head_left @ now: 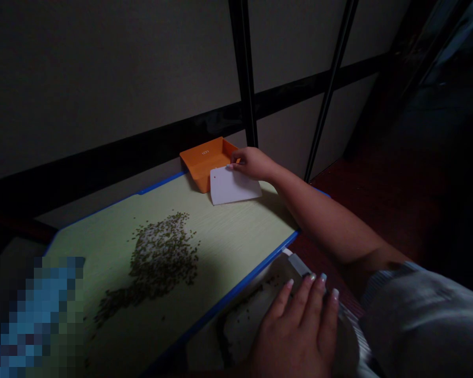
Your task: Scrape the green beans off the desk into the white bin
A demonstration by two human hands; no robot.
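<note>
My right hand pinches the top edge of a thin white plastic scraper with a small hole in one corner. The scraper stands slanted at the near side of an orange tray and partly hides it. My left hand lies palm down with fingers stretched, over a pale container or bag below the table's near edge. Dark bits are scattered on that pale surface. Small brownish-green grains, like seeds or dried pods, form a loose heap on the table.
The light yellow table has a blue rim and stands against a panelled wall with black strips. A pixelated blue object sits at the lower left. Dark reddish floor shows at the right.
</note>
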